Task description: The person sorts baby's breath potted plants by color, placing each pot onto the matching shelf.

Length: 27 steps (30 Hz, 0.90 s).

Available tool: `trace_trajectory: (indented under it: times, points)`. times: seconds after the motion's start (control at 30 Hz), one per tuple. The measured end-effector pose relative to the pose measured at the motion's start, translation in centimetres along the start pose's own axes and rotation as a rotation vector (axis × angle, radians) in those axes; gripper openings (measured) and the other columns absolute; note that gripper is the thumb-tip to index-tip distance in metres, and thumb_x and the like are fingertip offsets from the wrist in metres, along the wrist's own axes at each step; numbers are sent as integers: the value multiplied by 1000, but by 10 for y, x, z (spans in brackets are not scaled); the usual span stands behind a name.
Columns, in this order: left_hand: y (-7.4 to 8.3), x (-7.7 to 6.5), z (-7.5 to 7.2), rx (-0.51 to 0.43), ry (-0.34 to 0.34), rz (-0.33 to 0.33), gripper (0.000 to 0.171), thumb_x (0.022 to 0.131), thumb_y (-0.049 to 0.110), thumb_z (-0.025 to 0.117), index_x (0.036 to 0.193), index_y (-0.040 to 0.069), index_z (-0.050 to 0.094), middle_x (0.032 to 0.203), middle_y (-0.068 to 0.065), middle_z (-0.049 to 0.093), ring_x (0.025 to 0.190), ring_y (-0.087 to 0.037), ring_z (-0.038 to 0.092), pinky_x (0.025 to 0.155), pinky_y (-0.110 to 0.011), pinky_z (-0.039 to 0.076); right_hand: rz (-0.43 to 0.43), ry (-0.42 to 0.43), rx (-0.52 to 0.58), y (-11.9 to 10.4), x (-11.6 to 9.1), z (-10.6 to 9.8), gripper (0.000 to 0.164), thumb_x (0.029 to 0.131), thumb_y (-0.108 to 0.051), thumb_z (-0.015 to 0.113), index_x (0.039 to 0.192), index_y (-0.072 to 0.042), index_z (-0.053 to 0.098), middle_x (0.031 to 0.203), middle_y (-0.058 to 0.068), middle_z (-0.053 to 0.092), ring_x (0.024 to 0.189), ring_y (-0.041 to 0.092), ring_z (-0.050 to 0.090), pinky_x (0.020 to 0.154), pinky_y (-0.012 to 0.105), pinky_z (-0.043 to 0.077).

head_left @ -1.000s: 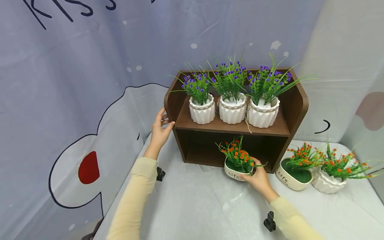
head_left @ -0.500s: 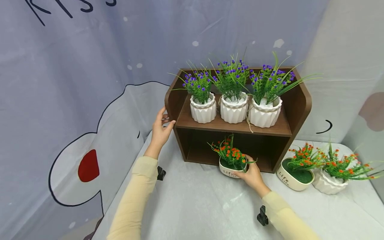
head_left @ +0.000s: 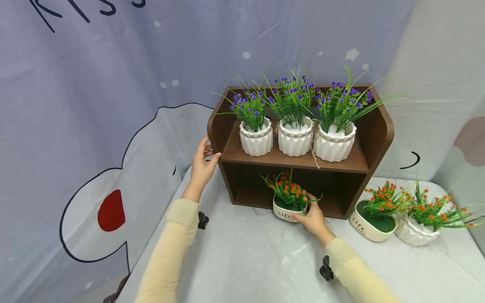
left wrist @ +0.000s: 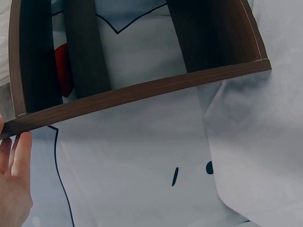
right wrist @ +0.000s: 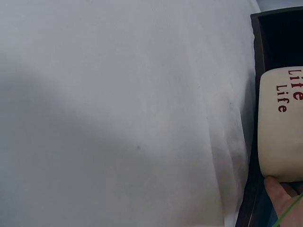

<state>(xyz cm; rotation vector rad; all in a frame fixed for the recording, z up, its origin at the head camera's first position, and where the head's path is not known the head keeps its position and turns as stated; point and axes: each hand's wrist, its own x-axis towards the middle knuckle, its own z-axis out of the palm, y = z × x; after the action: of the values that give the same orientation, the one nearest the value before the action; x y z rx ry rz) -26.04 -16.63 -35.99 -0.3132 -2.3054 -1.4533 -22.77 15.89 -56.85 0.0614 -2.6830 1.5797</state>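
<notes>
My right hand (head_left: 311, 218) grips a cream pot of orange flowers (head_left: 287, 202) marked "Life" at the front edge of the lower compartment of a brown wooden shelf (head_left: 373, 139). The right wrist view shows the cream pot (right wrist: 282, 124) with a fingertip (right wrist: 283, 196) under it. My left hand (head_left: 202, 162) rests against the shelf's left side wall, thumb on the front edge. In the left wrist view, the fingers (left wrist: 16, 163) lie straight by the shelf edge (left wrist: 142, 92). Three white ribbed pots of purple flowers (head_left: 295, 126) stand on the upper shelf board.
To the right of the shelf stand another cream pot of orange flowers (head_left: 375, 214) and a white ribbed pot of orange flowers (head_left: 420, 223). A white cloth (head_left: 257, 261) covers the table. A printed fabric backdrop (head_left: 113, 105) hangs behind and to the left.
My right hand has moved the cream pot of orange flowers left and back toward the shelf's lower opening. The left hand has stayed on the shelf's side.
</notes>
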Motion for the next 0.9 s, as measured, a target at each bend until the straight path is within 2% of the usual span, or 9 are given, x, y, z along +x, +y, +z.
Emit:
trace_trajectory:
  times: [0.07,0.17,0.67,0.9]
  points:
    - [8,-2,-2,6,1,9,57,91,-4,58,142,-1,34,115,-30,50,108,-44,57,82,-55,52,5,-7,19,-2,2,2,90,75,-22,81,144,-3,26,140,29,41,128,43,42,105,55,36]
    - [10,-2,-2,-4,3,18,57,90,-5,58,142,-1,35,114,-31,50,108,-45,57,83,-56,52,3,-23,39,-4,7,4,88,75,-21,81,143,-1,28,139,29,43,128,42,42,106,54,36]
    - [6,-6,2,-12,59,71,55,89,-6,60,139,-6,38,112,-34,52,103,-47,59,78,-58,53,-17,-26,84,-7,24,21,86,73,-18,83,140,1,33,138,28,45,126,42,44,105,53,37]
    - [3,-5,4,-7,76,90,54,88,-7,61,138,-7,40,110,-34,53,101,-47,59,77,-58,53,-50,-7,17,-15,32,27,81,73,-19,83,136,3,39,138,28,38,133,48,25,110,59,25]
